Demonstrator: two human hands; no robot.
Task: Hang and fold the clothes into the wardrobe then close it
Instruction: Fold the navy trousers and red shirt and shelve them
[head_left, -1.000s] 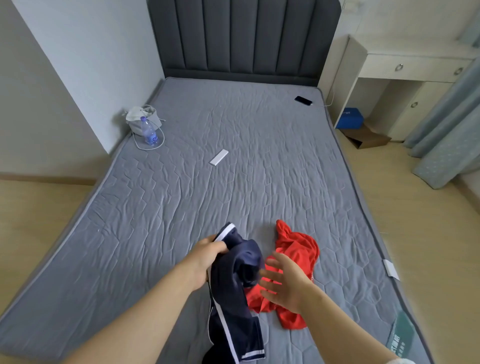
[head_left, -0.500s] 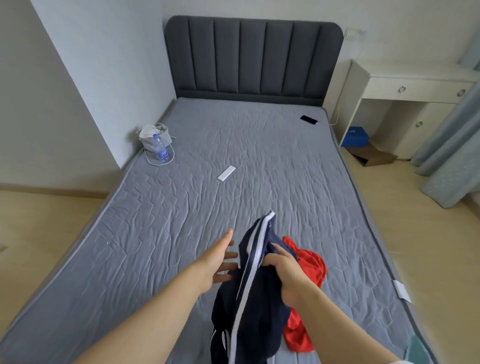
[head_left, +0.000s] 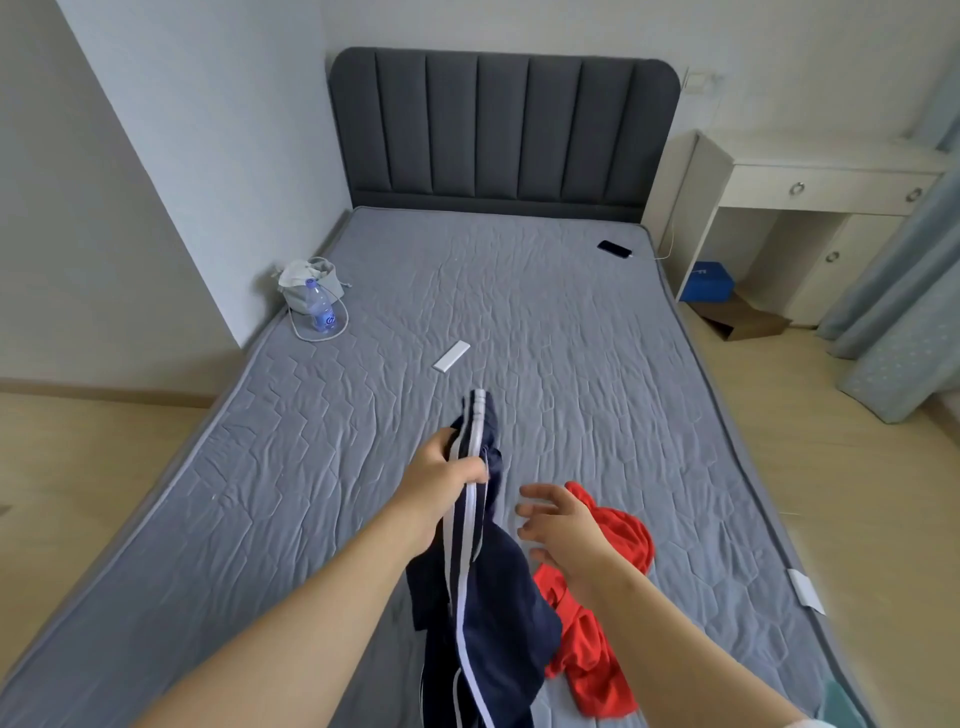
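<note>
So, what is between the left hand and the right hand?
In the head view, the navy white-striped garment, which the left hand grips, hangs between them, then a narrow strip of bare grey mattress before the right hand.

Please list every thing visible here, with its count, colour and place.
navy trousers: 1, navy with white stripes, held up
red garment: 1, red, crumpled on bed, near right
bed: 1, grey, centre
headboard: 1, dark grey, far end
water bottle: 1, clear, bed's left edge
bag: 1, whitish, behind water bottle
flat bar: 1, white, mid-bed
phone: 1, black, bed's far right corner
desk: 1, cream, right of bed
blue box: 1, blue, under desk
curtain: 1, pale blue, far right
left hand: 1, grips navy trousers
right hand: 1, empty, over red garment
</note>
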